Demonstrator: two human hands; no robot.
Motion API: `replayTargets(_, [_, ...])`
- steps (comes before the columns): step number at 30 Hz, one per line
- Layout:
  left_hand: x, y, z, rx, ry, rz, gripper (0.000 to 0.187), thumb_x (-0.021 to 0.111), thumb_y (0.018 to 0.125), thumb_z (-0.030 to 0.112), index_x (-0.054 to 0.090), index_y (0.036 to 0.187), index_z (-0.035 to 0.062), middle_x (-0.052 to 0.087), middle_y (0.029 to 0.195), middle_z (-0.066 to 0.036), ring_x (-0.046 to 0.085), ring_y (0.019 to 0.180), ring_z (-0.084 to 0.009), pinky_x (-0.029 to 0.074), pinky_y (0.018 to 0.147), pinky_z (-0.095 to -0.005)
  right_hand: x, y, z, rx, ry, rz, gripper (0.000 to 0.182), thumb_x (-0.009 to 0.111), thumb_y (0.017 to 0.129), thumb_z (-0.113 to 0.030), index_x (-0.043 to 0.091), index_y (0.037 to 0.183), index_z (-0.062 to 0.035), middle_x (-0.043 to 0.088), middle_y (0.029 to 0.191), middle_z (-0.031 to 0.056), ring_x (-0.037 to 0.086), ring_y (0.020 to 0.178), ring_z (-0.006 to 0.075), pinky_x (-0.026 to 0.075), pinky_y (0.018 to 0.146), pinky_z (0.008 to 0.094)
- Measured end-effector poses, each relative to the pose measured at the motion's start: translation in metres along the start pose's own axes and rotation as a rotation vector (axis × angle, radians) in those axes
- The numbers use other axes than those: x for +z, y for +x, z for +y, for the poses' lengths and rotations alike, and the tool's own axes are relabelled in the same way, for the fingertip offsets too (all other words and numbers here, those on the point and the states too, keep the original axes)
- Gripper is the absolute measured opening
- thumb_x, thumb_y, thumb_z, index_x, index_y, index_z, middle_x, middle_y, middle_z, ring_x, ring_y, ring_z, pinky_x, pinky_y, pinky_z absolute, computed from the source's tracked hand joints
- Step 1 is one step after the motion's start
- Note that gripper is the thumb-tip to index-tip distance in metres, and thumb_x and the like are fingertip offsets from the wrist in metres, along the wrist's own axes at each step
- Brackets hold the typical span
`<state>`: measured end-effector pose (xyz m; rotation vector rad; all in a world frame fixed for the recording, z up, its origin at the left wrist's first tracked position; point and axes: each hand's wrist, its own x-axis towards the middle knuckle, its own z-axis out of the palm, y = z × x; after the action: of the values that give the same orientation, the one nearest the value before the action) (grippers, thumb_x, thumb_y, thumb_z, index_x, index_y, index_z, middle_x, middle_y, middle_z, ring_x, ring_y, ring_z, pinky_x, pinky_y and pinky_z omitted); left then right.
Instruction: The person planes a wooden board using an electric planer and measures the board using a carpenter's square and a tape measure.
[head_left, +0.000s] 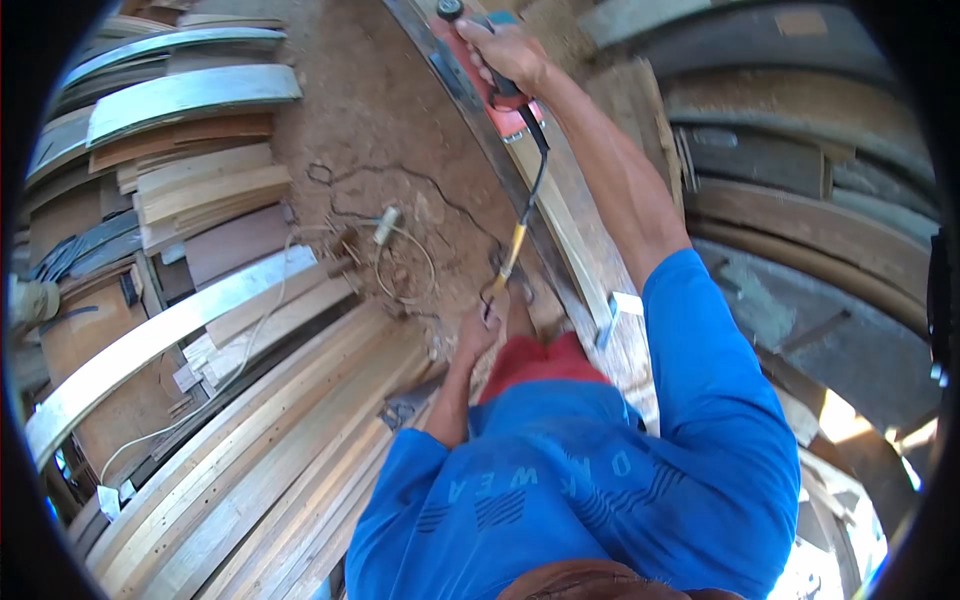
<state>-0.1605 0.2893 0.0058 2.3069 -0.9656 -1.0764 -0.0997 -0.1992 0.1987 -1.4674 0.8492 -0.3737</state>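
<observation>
At the top centre, my right hand (508, 58) is wrapped round the dark handle of a red power tool (480, 75), which rests on a long wooden board (565, 225). A black cord runs from the tool's rear down to a section wrapped in yellow (516, 250). Lower down, near my red shorts, my left hand (480, 328) is closed round the dark part of the cord below the yellow section. A small blue and white object (608, 325) sits at the near end of the board.
Stacked planks (270, 430) fill the left side, with a pale curved strip (170, 345) across them. More boards (800, 210) lie at the right. On the dirt floor (345, 120) are a looped cable (405, 270) and a dark cord (430, 185).
</observation>
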Motion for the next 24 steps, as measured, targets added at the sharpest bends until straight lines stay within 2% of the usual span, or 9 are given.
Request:
replayTargets(2, [0.005,-0.012,-0.012,0.025,0.135,-0.060,0.023,0.063,0.087,0.022,0.063,0.098,0.0020,0.067,0.086,-0.023,0.067,0.082,-0.0381,0.052,0.074,-0.0440,-0.007,-0.044,0.013,-0.031,-0.022,0.008,0.061,0.056,0.096,-0.060,0.064,0.076,-0.0031,0.057,0.058,0.0045,0.055,0.055,0.0146,0.045,0.055,0.0326])
replayTargets(5, [0.019,-0.031,-0.026,-0.054,0.190,-0.139,0.025,0.062,0.083,0.020,0.066,0.102,0.0048,0.069,0.094,-0.023,0.067,0.091,-0.0420,0.053,0.081,-0.0501,-0.018,-0.131,0.010,0.162,-0.130,0.080,0.055,0.059,0.094,-0.057,0.064,0.070,-0.0073,0.058,0.058,0.0033,0.058,0.054,0.0170,0.043,0.050,0.0366])
replayTargets(6, [0.021,-0.043,-0.025,-0.053,0.194,-0.172,0.025,0.063,0.083,0.021,0.067,0.103,0.0053,0.069,0.095,-0.023,0.067,0.093,-0.0415,0.053,0.083,-0.0497,-0.022,-0.154,0.027,0.082,-0.053,-0.025,0.051,0.056,0.097,-0.055,0.061,0.080,-0.0072,0.056,0.059,-0.0005,0.053,0.053,0.0094,0.044,0.051,0.0286])
replayTargets(10, [0.038,-0.063,-0.020,-0.020,0.228,-0.283,0.026,0.066,0.082,0.024,0.068,0.102,0.0065,0.071,0.100,-0.021,0.068,0.096,-0.0400,0.054,0.088,-0.0481,-0.040,-0.283,0.056,0.038,-0.094,-0.027,0.050,0.051,0.102,-0.050,0.061,0.090,-0.0029,0.051,0.055,-0.0006,0.051,0.050,0.0099,0.043,0.050,0.0290])
replayTargets(13, [0.052,-0.075,-0.019,0.007,0.315,-0.394,0.027,0.067,0.081,0.024,0.068,0.102,0.0063,0.071,0.101,-0.021,0.068,0.097,-0.0392,0.054,0.089,-0.0474,-0.050,-0.384,0.101,-0.013,-0.070,-0.016,0.050,0.051,0.103,-0.045,0.059,0.121,0.0016,0.056,0.061,0.0026,0.054,0.052,0.0097,0.045,0.049,0.0294])
replayTargets(16, [0.068,-0.085,-0.011,0.137,0.387,-0.471,0.028,0.068,0.080,0.024,0.068,0.101,0.0061,0.071,0.101,-0.020,0.067,0.100,-0.0382,0.053,0.091,-0.0476,-0.057,-0.475,0.120,0.069,-0.115,0.006,0.060,0.056,0.094,-0.042,0.053,0.133,0.0027,0.063,0.078,0.0117,0.063,0.073,0.0197,0.051,0.070,0.0381])
replayTargets(17, [0.074,-0.088,-0.009,0.193,0.402,-0.487,0.028,0.068,0.079,0.025,0.068,0.100,0.0060,0.070,0.101,-0.020,0.066,0.101,-0.0378,0.053,0.092,-0.0478,-0.066,-0.499,0.114,0.271,-0.077,-0.136,0.061,0.059,0.095,-0.036,0.047,0.140,0.0031,0.068,0.112,0.0258,0.068,0.105,0.0355,0.051,0.093,0.0436])
replayTargets(18, [0.081,-0.090,-0.011,0.228,0.424,-0.507,0.031,0.068,0.078,0.026,0.067,0.102,0.0068,0.069,0.103,-0.020,0.064,0.104,-0.0383,0.051,0.094,-0.0494,-0.061,-0.523,0.134,0.169,-0.096,-0.069,0.062,0.060,0.094,-0.034,0.046,0.142,0.0026,0.068,0.111,0.0260,0.068,0.105,0.0355,0.052,0.093,0.0435])
replayTargets(24, [0.096,-0.076,-0.023,0.202,0.433,-0.532,0.036,0.067,0.078,0.025,0.064,0.109,0.0074,0.068,0.106,-0.021,0.062,0.105,-0.0413,0.050,0.093,-0.0514,-0.043,-0.507,0.129,0.204,-0.146,-0.012,0.056,0.062,0.095,-0.039,0.053,0.133,0.0014,0.069,0.099,0.0241,0.070,0.092,0.0326,0.054,0.082,0.0424])
